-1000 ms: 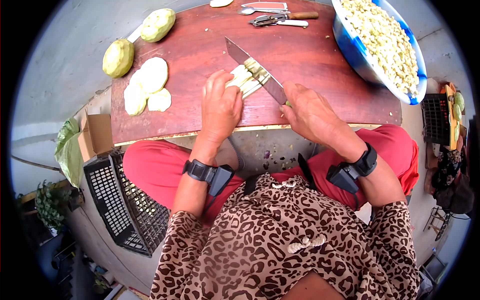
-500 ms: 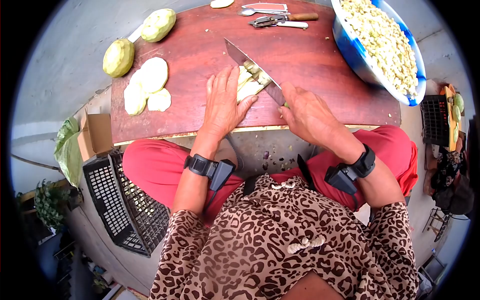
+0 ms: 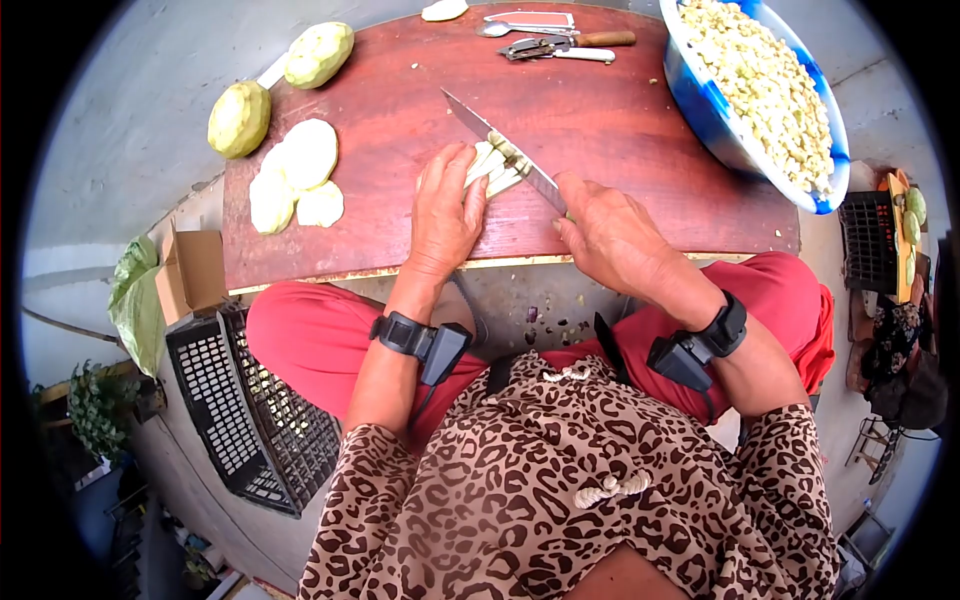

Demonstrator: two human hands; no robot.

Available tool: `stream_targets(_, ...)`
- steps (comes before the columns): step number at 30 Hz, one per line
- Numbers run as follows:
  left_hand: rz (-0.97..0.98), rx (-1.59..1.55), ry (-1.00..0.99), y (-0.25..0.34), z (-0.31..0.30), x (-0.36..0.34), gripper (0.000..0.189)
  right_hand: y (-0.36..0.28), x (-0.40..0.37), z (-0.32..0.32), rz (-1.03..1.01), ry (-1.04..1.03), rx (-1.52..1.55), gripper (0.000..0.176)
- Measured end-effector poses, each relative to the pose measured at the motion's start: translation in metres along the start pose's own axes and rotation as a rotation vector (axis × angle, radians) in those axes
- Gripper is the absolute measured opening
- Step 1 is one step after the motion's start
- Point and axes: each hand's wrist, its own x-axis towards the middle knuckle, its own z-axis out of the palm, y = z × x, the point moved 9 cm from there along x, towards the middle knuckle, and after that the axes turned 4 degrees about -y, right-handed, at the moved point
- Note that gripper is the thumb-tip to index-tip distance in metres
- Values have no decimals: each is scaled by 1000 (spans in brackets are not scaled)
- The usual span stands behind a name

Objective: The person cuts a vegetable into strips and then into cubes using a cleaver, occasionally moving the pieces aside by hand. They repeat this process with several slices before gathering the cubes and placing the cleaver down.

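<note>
A large knife point(image 3: 483, 122) lies slanted across the middle of the red table, its handle wrapped by my right hand point(image 3: 618, 230). Pale cut strips of vegetable point(image 3: 490, 168) sit under and beside the blade, and small bits stick to its side. My left hand point(image 3: 446, 208) presses on the left end of the strips, its fingers close together and the thumb near their lower edge. To the left, several round pale slices point(image 3: 303, 158) lie partly overlapping.
Two peeled vegetables point(image 3: 318, 55) rest at the table's upper left edge. Peelers and a spoon point(image 3: 494, 29) lie at the far edge. A blue and white basin point(image 3: 715, 115) of diced pieces stands at the right. A black crate point(image 3: 245, 400) is below left.
My left hand has drawn its fingers and thumb together on the strips. The knife blade has tilted more upright and its tip has shifted slightly left.
</note>
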Motion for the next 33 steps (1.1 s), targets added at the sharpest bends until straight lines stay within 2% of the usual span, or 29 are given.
stream_targets(6,43,87,-40,2,4,-2,40,-1,-1,0,23,-16,-2,18)
stream_targets(12,27,224,-130,9,5,1,55,-1,2,4,38,-32,11,15)
stream_targets(13,15,244,-164,8,7,1,63,-3,2,4,30,-23,8,15)
stream_targets(17,-8,258,-169,15,8,5,70,2,0,4,60,-59,29,25)
stream_targets(33,7,63,-55,16,8,-3,59,0,-2,8,37,-81,15,20)
